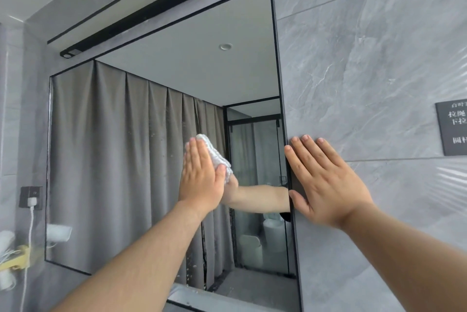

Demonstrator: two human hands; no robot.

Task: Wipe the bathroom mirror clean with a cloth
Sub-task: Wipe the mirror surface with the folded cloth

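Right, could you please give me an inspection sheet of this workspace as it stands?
Surface: mirror, black-framed, specks near its lower edge.
Job's things: white cloth, pressed against the glass.
Clutter: gold rack with white items, far left.
Hands: left hand flat on the cloth; right hand flat on the wall tiles beside the frame.
Cables: white cable hangs from a plug in the socket.
Surroundings: light bar above; dark sign at right.

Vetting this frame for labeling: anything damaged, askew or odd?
Nothing broken or askew. The only oddity is whitish specks on the mirror, densest near its bottom edge and fainter left of the cloth under the left hand. They look like unwiped residue.
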